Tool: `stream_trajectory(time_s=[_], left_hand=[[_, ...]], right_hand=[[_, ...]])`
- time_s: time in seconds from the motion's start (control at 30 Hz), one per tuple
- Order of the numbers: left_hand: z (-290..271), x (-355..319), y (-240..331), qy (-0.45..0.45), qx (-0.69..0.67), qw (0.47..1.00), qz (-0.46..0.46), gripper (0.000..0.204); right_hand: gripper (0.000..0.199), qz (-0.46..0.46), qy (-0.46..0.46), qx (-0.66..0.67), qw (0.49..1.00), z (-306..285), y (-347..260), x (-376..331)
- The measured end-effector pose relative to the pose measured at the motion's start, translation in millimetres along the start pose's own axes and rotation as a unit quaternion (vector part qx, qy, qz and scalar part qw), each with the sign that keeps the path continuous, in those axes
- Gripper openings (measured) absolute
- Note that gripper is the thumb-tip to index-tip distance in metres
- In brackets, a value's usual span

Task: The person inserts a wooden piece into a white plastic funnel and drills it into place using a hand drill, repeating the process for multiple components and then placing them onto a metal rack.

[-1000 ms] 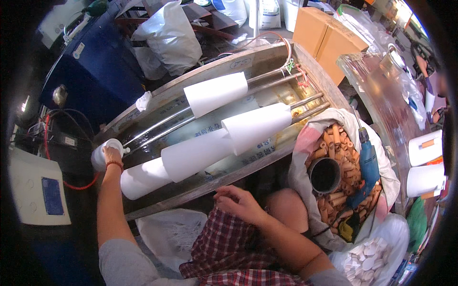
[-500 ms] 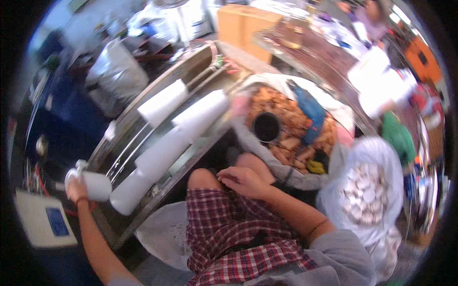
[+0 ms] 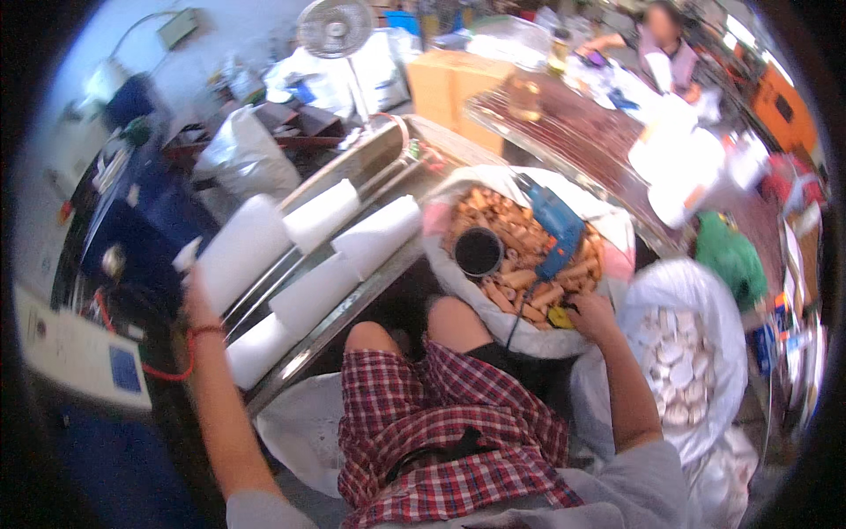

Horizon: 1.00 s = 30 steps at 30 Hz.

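Note:
My left hand (image 3: 199,301) is at the lower end of a large white cylinder (image 3: 240,251), its fingers closed on it and partly hidden. That cylinder tilts above a long trough (image 3: 304,353), where several more white cylinders (image 3: 304,291) lie in two rows by thin metal rods (image 3: 264,289). My right hand (image 3: 589,317) reaches over the near rim of a white sack (image 3: 445,264), fingers curled by a small yellow-and-black object (image 3: 559,316); what they hold is unclear. Orange-brown short tubes (image 3: 520,286) fill the sack. On them rest a corded blue power drill (image 3: 557,231) and a dark round container (image 3: 478,252).
A plastic bag of white discs (image 3: 677,361) stands at my right. Beyond are a brown table (image 3: 582,132), a cardboard box (image 3: 454,93), a fan (image 3: 335,28) and another person (image 3: 661,53). A white-and-blue box (image 3: 79,357) sits at far left.
My left hand has moved up and right along the trough with the white cylinder. My right hand has left my knee and reached right to the sack's near rim. The view has shifted slightly.

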<state>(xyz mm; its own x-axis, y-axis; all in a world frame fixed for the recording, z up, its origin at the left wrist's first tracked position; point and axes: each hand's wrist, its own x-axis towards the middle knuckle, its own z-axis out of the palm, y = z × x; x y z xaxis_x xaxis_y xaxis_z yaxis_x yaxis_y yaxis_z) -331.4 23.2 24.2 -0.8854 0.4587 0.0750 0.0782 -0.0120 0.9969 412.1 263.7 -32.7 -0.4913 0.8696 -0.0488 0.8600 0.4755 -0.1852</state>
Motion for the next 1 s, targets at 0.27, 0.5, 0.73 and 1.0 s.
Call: stream_trajectory(time_s=[0.27,0.5,0.73,1.0], left_hand=[[197,-169,41,-0.044,-0.086,0.991,0.092,0.040],[291,-267,53,-0.184,-0.116,0.972,0.092,0.050],[277,-287,35,-0.222,-0.140,0.962,0.069,0.058],[243,-322,41,-0.295,-0.093,0.943,0.120,0.076]], right_hand=[[0.021,0.014,0.380,0.303,0.874,-70,-32,23],[0.033,-0.369,0.279,0.226,0.857,-94,-206,83],[0.035,-0.362,0.346,0.156,0.851,-83,-222,76],[0.021,-0.122,0.287,0.154,0.938,-86,-110,79]])
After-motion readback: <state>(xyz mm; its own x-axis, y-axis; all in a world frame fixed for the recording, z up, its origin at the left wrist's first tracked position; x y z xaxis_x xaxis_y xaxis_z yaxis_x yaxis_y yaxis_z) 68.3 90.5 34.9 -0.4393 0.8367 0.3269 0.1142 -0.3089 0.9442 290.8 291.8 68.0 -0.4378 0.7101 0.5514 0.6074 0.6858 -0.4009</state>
